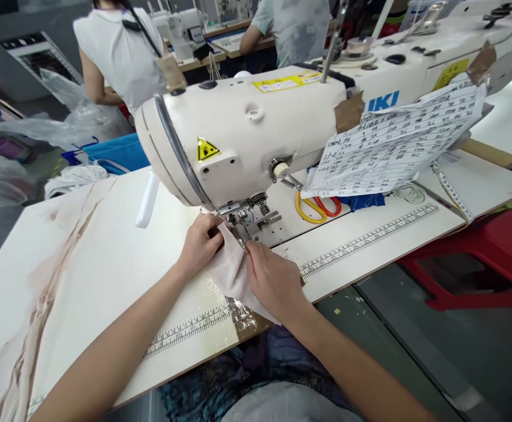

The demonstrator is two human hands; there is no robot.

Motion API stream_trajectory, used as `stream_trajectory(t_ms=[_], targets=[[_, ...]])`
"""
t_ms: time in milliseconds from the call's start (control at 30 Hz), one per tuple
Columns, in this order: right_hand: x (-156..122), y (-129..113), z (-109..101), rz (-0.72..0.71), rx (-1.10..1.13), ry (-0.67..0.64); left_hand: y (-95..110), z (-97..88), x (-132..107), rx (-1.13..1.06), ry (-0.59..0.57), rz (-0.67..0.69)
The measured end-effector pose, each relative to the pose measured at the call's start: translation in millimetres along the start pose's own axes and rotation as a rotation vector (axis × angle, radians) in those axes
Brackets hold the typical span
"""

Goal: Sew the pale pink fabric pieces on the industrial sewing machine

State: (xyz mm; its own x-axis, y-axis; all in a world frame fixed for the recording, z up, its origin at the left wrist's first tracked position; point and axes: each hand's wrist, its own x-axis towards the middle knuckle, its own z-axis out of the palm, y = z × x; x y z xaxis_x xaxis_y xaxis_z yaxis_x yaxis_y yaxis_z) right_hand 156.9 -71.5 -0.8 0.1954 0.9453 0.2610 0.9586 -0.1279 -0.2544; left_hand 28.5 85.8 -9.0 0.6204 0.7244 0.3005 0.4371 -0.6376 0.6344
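A small piece of pale pink fabric (pixel 231 266) lies on the white table under the presser foot (pixel 240 225) of a cream sewing machine (pixel 247 129). My left hand (pixel 200 241) is closed, pinching the fabric's left edge right beside the foot. My right hand (pixel 273 280) rests on the fabric's right side, fingers curled and pressed on the cloth just in front of the needle area. The needle itself is hidden behind the foot and my fingers.
Yellow and red scissors (pixel 315 208) lie behind the machine bed, under a taped paper sheet (pixel 396 143). Long pale fabric (pixel 53 258) drapes over the table's left side. A red stool (pixel 480 258) stands at right. Two people work at benches behind.
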Motion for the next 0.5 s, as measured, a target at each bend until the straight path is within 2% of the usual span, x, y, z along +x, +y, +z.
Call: stream_trajectory(t_ms=[133, 300, 400, 500], targets=[[1.5, -0.6, -1.2, 0.001, 0.003, -0.018, 1.2, -0.5, -0.7, 0.021, 0.021, 0.048], [3.9, -1.4, -0.3, -0.003, -0.003, -0.007, 1.4, -0.1, -1.3, 0.211, 0.060, 0.289], [4.0, -1.6, 1.3, -0.011, -0.012, 0.020, 3.4, -3.1, -1.5, 0.301, 0.020, 0.383], [-4.7, -1.1, 1.5, -0.010, -0.019, 0.056, 7.1, -9.9, -3.3, 0.337, -0.081, 0.454]])
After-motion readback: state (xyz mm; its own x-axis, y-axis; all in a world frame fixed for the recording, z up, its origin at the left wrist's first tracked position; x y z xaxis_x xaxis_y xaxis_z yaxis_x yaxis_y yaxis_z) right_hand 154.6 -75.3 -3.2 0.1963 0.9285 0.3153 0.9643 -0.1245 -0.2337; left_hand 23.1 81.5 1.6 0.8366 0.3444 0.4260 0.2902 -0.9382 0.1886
